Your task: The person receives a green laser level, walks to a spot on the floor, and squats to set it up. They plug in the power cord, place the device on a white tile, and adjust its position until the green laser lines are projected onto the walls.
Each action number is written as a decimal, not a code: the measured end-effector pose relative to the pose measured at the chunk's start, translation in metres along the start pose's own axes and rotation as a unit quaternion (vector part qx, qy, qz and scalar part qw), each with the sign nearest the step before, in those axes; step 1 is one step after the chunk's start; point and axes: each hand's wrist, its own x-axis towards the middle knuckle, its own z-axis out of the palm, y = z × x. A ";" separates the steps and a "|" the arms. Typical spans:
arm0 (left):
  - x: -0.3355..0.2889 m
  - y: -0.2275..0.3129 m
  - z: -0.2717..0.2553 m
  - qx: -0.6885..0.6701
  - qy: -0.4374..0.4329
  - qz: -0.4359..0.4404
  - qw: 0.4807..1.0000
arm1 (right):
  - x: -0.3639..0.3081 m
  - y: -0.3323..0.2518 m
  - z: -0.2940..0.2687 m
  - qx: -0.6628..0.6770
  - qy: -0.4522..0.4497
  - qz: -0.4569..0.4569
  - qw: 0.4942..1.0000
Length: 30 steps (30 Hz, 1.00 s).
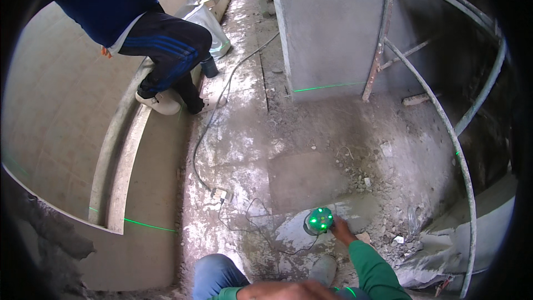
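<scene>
A laser level (320, 220) with glowing green lights on its round top stands on the dusty floor in front of me. My right hand (342, 230), coming out of a green sleeve, is closed against its right side; some fingers are hidden by the device. Across the lower edge, close to my body, lies my left forearm with the left hand (302, 291), cut off by the frame, so its fingers do not show. A thin dark cord (272, 239) runs from beside the level to a power socket block (222, 194). A green laser line (328, 87) crosses the base of the grey wall.
A grey cable (225, 97) trails up the floor. At left, a person in dark clothes (166, 44) stands with a light shoe on a ledge (125, 189). Metal scaffolding (452, 116) rises at right, rubble (366, 183) around its foot. A white sack (208, 28) stands farther back.
</scene>
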 end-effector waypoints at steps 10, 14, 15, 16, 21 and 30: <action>-0.034 0.020 0.019 -0.041 0.035 -0.013 0.998 | 0.002 0.015 0.008 -0.016 -0.049 0.051 0.997; -0.045 0.034 0.022 -0.036 0.049 -0.023 0.998 | 0.000 0.026 0.012 -0.001 -0.078 -0.004 0.997; -0.047 0.038 0.022 -0.035 0.052 -0.024 0.998 | 0.000 0.026 0.009 0.004 -0.088 -0.014 0.996; -0.050 0.042 0.023 -0.032 0.056 -0.030 0.997 | -0.002 0.024 0.006 -0.007 -0.109 0.012 0.994; -0.058 0.081 0.032 0.011 0.097 -0.071 0.993 | -0.016 0.021 -0.011 -0.049 -0.164 0.101 0.980; 0.062 0.173 -0.079 0.365 0.306 0.044 0.878 | -0.047 0.053 0.028 0.011 -0.055 0.056 0.997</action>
